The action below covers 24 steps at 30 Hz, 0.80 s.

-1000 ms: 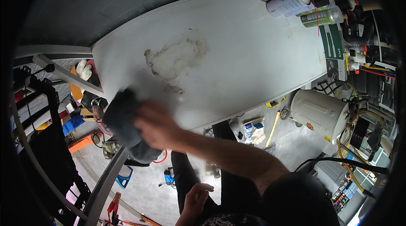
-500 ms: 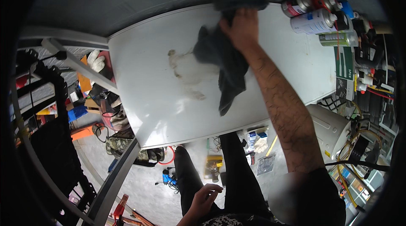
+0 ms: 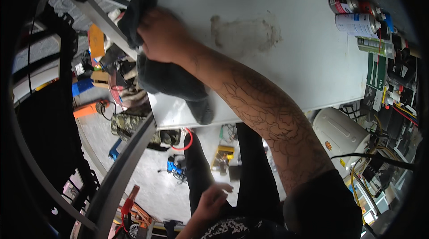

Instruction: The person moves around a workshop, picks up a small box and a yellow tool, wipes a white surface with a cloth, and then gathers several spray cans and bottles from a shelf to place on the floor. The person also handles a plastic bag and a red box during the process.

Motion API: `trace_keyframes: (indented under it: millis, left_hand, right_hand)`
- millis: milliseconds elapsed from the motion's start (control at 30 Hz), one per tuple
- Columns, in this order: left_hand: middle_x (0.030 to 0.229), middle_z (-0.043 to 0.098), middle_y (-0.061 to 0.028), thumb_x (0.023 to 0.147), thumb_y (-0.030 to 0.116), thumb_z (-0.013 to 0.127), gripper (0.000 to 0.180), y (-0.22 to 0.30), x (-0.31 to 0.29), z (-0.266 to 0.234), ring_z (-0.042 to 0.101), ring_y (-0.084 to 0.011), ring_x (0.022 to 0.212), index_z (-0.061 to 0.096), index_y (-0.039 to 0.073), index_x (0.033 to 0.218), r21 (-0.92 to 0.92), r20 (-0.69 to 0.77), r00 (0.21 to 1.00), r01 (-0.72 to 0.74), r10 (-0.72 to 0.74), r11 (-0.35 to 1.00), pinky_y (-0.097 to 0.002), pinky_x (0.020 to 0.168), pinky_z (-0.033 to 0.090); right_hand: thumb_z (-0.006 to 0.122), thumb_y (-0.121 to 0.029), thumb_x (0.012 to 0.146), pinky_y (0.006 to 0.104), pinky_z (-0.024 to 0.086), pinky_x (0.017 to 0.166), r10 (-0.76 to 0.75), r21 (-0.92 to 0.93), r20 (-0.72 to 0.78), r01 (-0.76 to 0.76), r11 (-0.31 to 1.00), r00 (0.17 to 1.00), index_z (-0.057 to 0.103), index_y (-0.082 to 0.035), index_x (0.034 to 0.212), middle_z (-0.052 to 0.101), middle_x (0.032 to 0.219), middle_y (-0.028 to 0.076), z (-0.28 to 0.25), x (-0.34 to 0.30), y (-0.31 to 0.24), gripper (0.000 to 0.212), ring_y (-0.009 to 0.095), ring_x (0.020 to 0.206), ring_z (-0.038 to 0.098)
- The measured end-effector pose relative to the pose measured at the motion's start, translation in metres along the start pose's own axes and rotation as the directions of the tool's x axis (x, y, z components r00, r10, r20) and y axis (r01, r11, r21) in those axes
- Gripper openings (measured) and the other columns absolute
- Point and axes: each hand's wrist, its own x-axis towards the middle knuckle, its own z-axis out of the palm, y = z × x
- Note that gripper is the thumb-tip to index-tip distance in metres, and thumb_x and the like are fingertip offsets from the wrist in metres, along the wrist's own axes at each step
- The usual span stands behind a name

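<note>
My right hand (image 3: 163,35) is closed on a dark grey cloth (image 3: 172,78) at the left end of a white tabletop (image 3: 304,69). Part of the cloth bunches up past my fingers over the table's left edge, and the rest trails toward the near edge. A brownish smear (image 3: 250,33) marks the white surface to the right of my hand. Low in the picture, my left hand (image 3: 213,201) hangs in front of my body, away from the table. It is blurred, and its fingers are partly curled with no object visible in them.
Spray cans (image 3: 357,22) stand at the table's far right corner. A grey metal frame (image 3: 116,181) runs along the left side. Below the table are a camouflage bag (image 3: 127,125), a blue tool (image 3: 174,166) and a yellow case (image 3: 222,156). A pale tank (image 3: 342,134) is at the right.
My right hand has swept the cloth from the far middle of the table to its left edge. The view has shifted, and more of the brown smear shows. My left hand stays low.
</note>
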Motion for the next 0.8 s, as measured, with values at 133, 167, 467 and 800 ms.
trace_keyframes:
  millis: [133, 167, 467, 800]
  left_hand:
    - [0.111, 0.075, -0.0016, 0.108, 0.000, 0.063, 0.026, 0.001, -0.006, -0.004, 0.059, -0.0050, 0.083, 0.071, 0.002, 0.132, 0.036, -0.091, 0.986, -0.139, 0.142, 0.990, -0.0250, 0.080, 0.051]
    - [0.112, 0.076, -0.0020, 0.108, 0.000, 0.063, 0.025, 0.000, -0.008, -0.004, 0.060, -0.0054, 0.083, 0.071, 0.002, 0.132, 0.027, -0.079, 0.982, -0.168, 0.170, 0.985, -0.0253, 0.081, 0.051]
    - [0.115, 0.077, -0.0045, 0.107, -0.003, 0.060, 0.027, 0.006, -0.011, 0.009, 0.064, -0.0069, 0.091, 0.072, 0.000, 0.131, 0.023, -0.058, 0.992, -0.111, 0.112, 0.994, -0.0249, 0.087, 0.052]
    - [0.130, 0.077, -0.0133, 0.109, -0.001, 0.057, 0.029, 0.008, 0.028, 0.044, 0.070, -0.0195, 0.123, 0.071, -0.004, 0.135, 0.047, 0.085, 0.996, -0.033, 0.029, 0.998, -0.0354, 0.110, 0.053]
  right_hand:
    - [0.084, -0.023, 0.082, 0.0552, 0.047, 0.126, -0.009, 0.156, -0.267, 0.052, 0.986, 0.964, 0.070, -0.004, 0.137, 0.070, 0.142, 0.017, 0.003, -0.051, -0.039, 0.059, 0.040, 0.141, 0.061]
    - [0.081, -0.021, 0.083, 0.0542, 0.048, 0.123, -0.016, 0.153, -0.250, 0.056, 0.987, 0.968, 0.071, -0.003, 0.129, 0.072, 0.135, 0.016, 0.003, -0.061, -0.044, 0.051, 0.038, 0.137, 0.062]
    - [0.073, -0.015, 0.082, 0.0512, 0.050, 0.122, -0.110, 0.308, -0.194, 0.167, 0.937, 0.975, 0.072, -0.005, 0.094, 0.073, 0.106, 0.010, 0.000, -0.196, -0.138, 0.016, 0.032, 0.118, 0.068]
    - [0.079, -0.003, 0.076, 0.0516, 0.054, 0.111, 0.182, 0.713, 0.146, -0.231, 0.662, 0.972, 0.069, -0.006, 0.134, 0.072, 0.128, 0.015, -0.192, -0.436, -0.078, 0.059, 0.036, 0.125, 0.068]
